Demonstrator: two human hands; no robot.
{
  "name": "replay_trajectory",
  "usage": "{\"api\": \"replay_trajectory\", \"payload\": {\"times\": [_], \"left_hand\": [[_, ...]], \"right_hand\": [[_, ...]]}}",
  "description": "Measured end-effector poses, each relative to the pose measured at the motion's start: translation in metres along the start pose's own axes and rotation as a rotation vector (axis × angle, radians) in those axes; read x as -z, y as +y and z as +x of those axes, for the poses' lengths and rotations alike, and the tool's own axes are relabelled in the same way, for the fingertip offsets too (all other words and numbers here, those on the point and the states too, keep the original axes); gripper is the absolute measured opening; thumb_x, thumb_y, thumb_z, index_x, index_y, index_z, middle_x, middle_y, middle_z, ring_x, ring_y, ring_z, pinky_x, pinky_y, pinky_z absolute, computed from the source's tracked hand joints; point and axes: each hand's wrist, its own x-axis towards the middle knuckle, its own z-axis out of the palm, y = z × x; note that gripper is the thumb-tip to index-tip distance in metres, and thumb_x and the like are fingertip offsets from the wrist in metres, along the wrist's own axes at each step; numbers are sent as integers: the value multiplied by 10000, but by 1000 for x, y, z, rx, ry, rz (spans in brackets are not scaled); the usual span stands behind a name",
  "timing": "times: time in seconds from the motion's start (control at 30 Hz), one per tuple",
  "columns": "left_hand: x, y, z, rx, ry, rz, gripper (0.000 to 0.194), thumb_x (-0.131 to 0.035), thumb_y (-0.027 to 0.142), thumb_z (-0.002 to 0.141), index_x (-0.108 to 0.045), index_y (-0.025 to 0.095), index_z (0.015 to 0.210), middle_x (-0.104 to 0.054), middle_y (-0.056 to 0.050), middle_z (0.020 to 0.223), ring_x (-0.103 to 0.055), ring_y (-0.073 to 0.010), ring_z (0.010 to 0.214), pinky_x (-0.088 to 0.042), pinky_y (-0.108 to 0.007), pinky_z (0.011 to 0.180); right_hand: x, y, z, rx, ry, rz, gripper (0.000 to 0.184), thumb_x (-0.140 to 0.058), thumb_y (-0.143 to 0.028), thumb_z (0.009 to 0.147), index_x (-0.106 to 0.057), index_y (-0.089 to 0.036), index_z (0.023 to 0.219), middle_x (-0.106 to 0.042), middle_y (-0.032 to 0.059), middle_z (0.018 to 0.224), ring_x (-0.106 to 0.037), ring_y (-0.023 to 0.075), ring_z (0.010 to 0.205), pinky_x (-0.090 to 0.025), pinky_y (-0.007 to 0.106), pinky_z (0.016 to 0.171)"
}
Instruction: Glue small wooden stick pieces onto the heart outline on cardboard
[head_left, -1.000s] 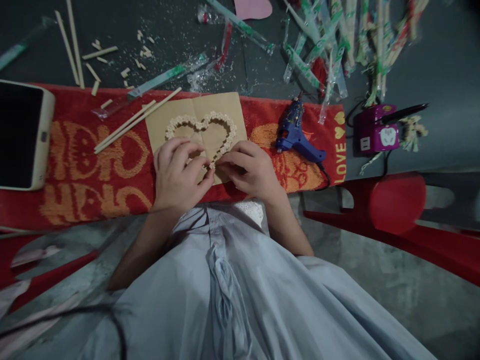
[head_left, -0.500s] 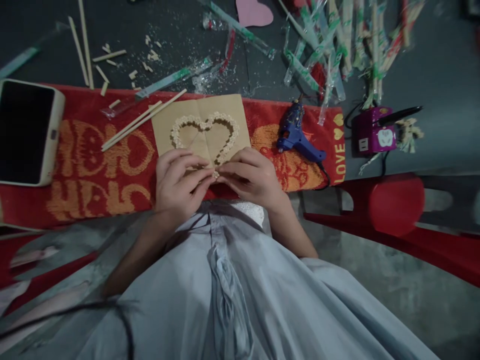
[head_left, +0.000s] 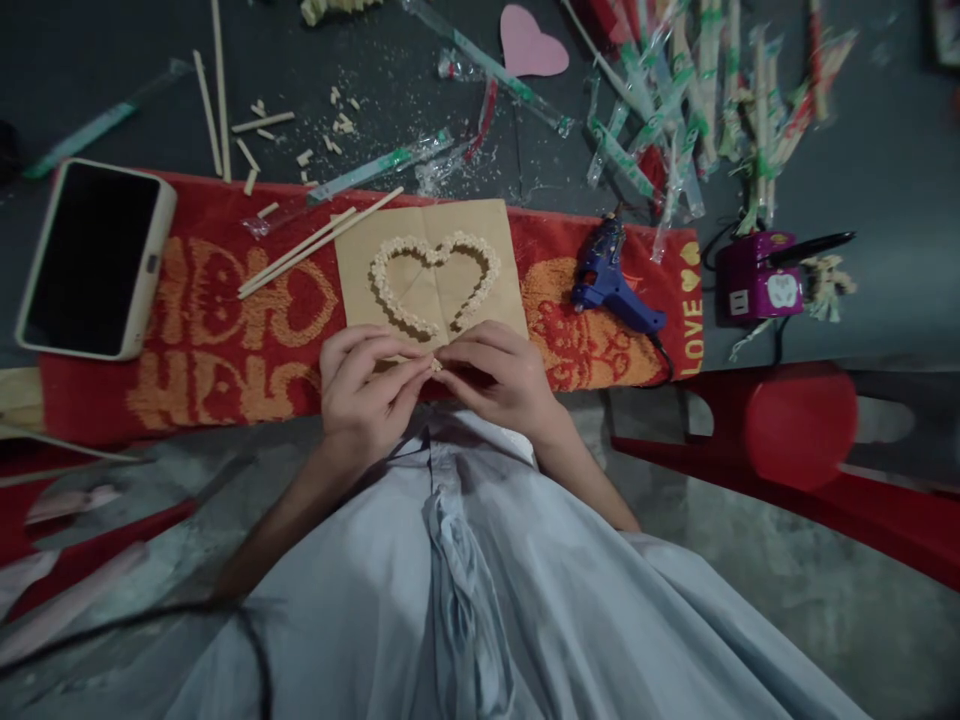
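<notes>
My left hand [head_left: 369, 385] and my right hand [head_left: 499, 378] meet at the near edge of a brown folded card [head_left: 442, 290]. Between their fingertips they pinch a small pale cluster of short stick pieces [head_left: 436, 366]. On the card, just beyond my fingers, stands a heart outline [head_left: 380, 278] built from short pale wooden pieces, its lower tip broken by a small gap. Two wooden chopsticks [head_left: 319, 243] lie across the card's left corner. Right of the card rests a blue glue gun [head_left: 615, 283].
A red and orange towel [head_left: 225, 345] lies under the card, with a phone [head_left: 97, 260] at its left. Wrapped chopsticks [head_left: 709, 90] and plastic sleeves cover the back right. A purple box [head_left: 759, 275] holds a pen. A pink paper heart [head_left: 532, 42] and cut bits lie behind; red chairs [head_left: 799, 425] stand nearby.
The view has shifted, so the table things sit farther right. Relative to the card, my hands have drawn slightly toward my body, uncovering more of the heart's lower part. Both still pinch the small cluster.
</notes>
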Motion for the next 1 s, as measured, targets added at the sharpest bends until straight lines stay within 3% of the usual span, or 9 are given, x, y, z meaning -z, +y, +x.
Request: {"api": "replay_trajectory", "payload": {"times": [0.13,0.27,0.53,0.8,1.0], "left_hand": [[-2,-10,-1,31,-17,36,190,-630,231,888,-764,295,1007,-700,-68,947,-582,-263,1042,-468,-461,969],[-2,-19,-6,27,-18,121,251,-610,185,870,-758,292,1042,-691,-75,956,-582,-264,1015,-455,-457,950],[1,-33,-17,136,47,126,266,-573,157,851,-746,288,1005,-669,-79,1001,-558,-288,1050,-424,-483,972],[3,-36,-27,208,22,20,276,-541,152,850,-739,234,1024,-662,-92,1063,-535,-304,1136,-401,-500,1009],[9,-38,-35,172,54,-12,263,-541,141,855,-735,233,1008,-667,-82,1049,-553,-288,1105,-428,-483,988]], "right_hand": [[6,1,1,-66,-16,-70,152,-610,-310,939,-698,-188,962,-718,68,859,-654,167,804,-535,309,713],[11,-1,8,-28,-5,-129,117,-615,-301,935,-676,-208,972,-721,72,919,-639,199,887,-525,372,816],[-4,-3,11,4,-152,-260,104,-591,-256,941,-681,-254,993,-737,70,1141,-587,252,1057,-466,474,974],[-9,-5,8,113,-109,-389,82,-626,-240,910,-690,-265,955,-769,49,1080,-647,247,996,-540,475,925],[-12,-6,4,63,-112,-386,84,-627,-250,910,-695,-264,958,-770,57,1096,-666,237,1018,-531,485,948]]}}
